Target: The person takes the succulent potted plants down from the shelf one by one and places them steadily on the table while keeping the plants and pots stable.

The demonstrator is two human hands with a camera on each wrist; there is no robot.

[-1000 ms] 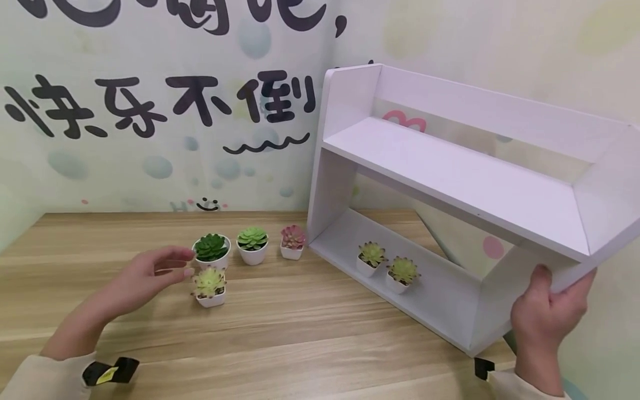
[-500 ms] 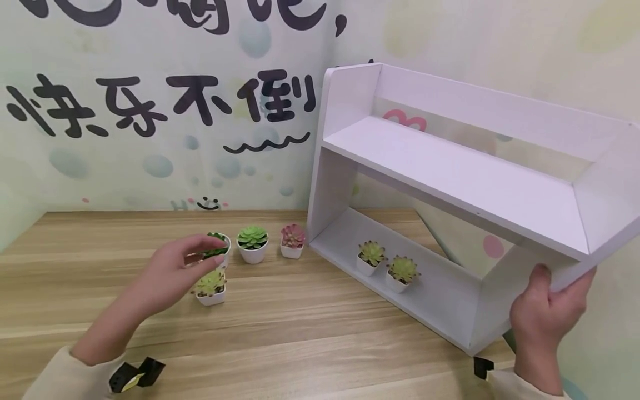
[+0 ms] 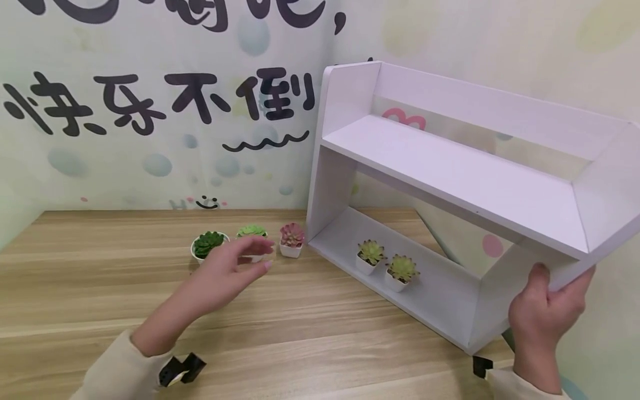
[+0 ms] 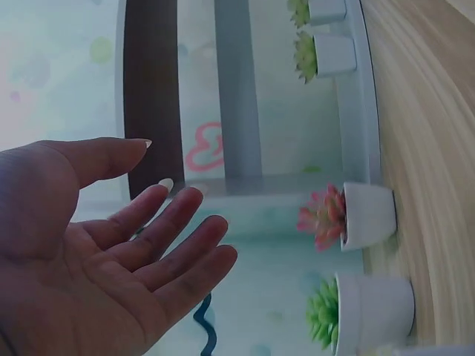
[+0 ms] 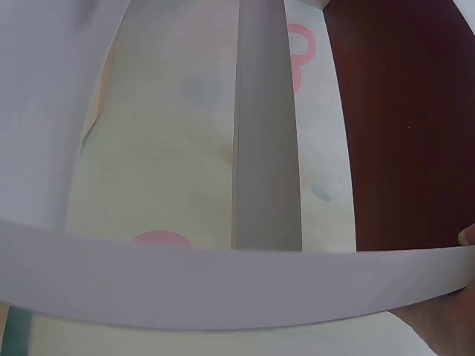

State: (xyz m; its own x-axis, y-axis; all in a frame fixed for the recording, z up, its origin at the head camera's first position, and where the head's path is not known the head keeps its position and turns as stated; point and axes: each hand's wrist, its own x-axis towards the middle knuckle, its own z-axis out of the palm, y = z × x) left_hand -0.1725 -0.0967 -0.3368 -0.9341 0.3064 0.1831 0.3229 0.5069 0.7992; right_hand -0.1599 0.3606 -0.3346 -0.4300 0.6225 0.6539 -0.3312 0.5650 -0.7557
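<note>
My left hand (image 3: 225,278) is in the air over the table, fingers loosely extended and holding nothing. It overlaps the light green potted succulent (image 3: 251,230) in the head view; nearby stand a dark green one (image 3: 208,244) and a pink one (image 3: 291,236). In the left wrist view the pink succulent (image 4: 324,216) is beyond my fingertips. At the right, my right hand (image 3: 545,311) grips the side panel of a white two-tier shelf (image 3: 460,172), thumb on the inner face. Two yellow-green succulents (image 3: 371,251) in white pots sit on its lower board.
The wood-grain table (image 3: 300,333) meets a printed wall cloth (image 3: 165,139) at the back. The shelf stands at an angle across the table's right part, its left end near the pink succulent.
My left hand has moved right, from beside the dark green succulent to in front of the light green one. It now hides the yellow-green succulent on the table. My right hand stays on the shelf.
</note>
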